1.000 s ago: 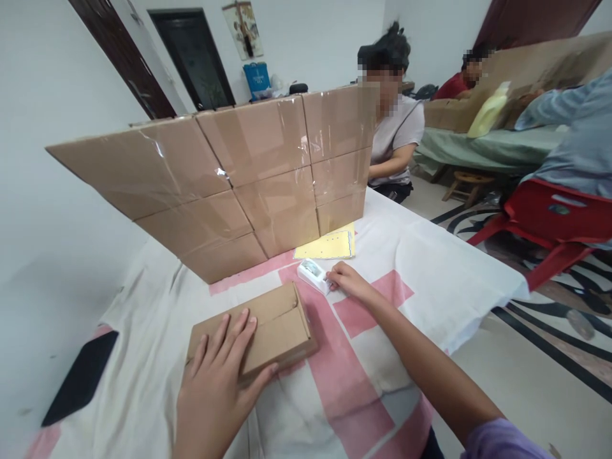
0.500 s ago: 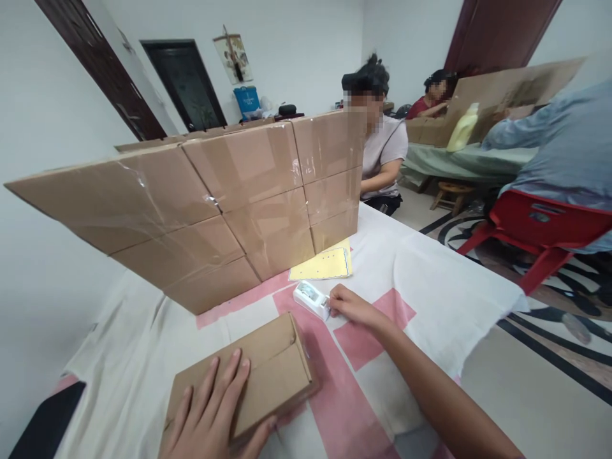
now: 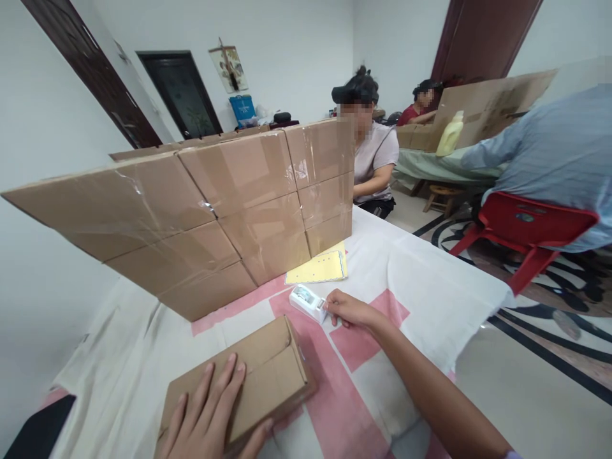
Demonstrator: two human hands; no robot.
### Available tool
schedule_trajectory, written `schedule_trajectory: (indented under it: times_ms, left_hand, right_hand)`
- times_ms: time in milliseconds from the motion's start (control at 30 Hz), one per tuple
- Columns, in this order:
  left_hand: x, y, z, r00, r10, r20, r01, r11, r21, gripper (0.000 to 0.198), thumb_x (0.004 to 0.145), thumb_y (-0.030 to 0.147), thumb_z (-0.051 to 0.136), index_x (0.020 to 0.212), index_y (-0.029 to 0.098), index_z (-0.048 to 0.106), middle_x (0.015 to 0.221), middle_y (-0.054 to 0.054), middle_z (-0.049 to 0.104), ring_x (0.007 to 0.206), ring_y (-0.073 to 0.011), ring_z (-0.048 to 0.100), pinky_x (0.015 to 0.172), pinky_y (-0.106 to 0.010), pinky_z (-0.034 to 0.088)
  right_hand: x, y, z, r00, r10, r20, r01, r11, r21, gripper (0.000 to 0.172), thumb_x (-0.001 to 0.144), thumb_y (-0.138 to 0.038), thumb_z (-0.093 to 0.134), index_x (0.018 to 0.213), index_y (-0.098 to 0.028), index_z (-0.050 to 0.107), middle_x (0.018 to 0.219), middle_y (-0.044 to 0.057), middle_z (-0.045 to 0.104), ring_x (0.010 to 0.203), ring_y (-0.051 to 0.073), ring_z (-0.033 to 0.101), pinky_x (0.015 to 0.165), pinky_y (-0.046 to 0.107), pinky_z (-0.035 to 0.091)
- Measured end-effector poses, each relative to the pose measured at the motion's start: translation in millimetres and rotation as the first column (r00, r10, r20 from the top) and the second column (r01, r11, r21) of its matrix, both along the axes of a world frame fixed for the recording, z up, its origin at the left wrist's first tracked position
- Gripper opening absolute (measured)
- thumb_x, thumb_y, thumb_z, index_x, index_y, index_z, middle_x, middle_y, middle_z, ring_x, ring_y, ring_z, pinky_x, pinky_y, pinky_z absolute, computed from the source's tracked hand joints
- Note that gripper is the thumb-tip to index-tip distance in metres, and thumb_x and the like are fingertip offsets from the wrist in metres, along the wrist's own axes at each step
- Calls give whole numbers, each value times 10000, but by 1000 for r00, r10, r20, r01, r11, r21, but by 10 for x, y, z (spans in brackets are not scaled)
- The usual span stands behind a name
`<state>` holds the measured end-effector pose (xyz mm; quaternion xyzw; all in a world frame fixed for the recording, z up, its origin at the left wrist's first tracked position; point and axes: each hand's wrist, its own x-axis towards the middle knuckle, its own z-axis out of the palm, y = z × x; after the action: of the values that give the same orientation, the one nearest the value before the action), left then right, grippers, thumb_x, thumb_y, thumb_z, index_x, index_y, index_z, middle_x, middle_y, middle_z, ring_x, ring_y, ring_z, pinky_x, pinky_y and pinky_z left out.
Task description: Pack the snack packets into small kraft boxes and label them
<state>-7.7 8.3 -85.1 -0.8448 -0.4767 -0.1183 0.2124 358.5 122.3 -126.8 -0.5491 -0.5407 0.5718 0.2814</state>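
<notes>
A closed brown cardboard box (image 3: 268,370) lies at the near left of the cloth-covered table. My left hand (image 3: 210,408) rests on its top with the fingers spread, the thumb along the near side. Beyond the box's far right corner sits a small white tape dispenser (image 3: 308,302). My right hand (image 3: 347,308) is at the dispenser's right end, fingers curled and pinched together. What the fingertips hold there is too small to make out.
A wall of taped cardboard boxes (image 3: 229,210) stands behind, with yellow paper (image 3: 318,266) at its foot. One person (image 3: 377,153) sits beyond it; another is on a red chair (image 3: 535,220) at right. A dark object (image 3: 43,427) is at lower left.
The view has shifted slightly. My right hand's fingers have opened out a little at the dispenser's end. My left hand has stayed on the box.
</notes>
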Motion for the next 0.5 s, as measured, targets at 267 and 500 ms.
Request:
schedule_trajectory:
  times_ms: [267,500]
  left_hand:
    - [32,-26,15,1000,23,-16,-22,1000,21,791,929,588,551,1622,277,333,1606,-40,494,1461,-339,482,1081,-529,451]
    - [142,-29,86,996,92,1,-92,996,3,649,946,565,538,1514,253,523,1589,-40,513,1447,-331,504,1086,-526,458]
  right_hand:
    - [-5,29,-68,1000,2,-12,-1,999,34,218,975,-263,546,779,-196,476,663,-9,703,334,66,486,344,186,353]
    - [-69,-41,-31,996,-85,2,85,995,58,218,871,-140,601,724,-204,453,657,-23,667,369,66,489,356,184,384]
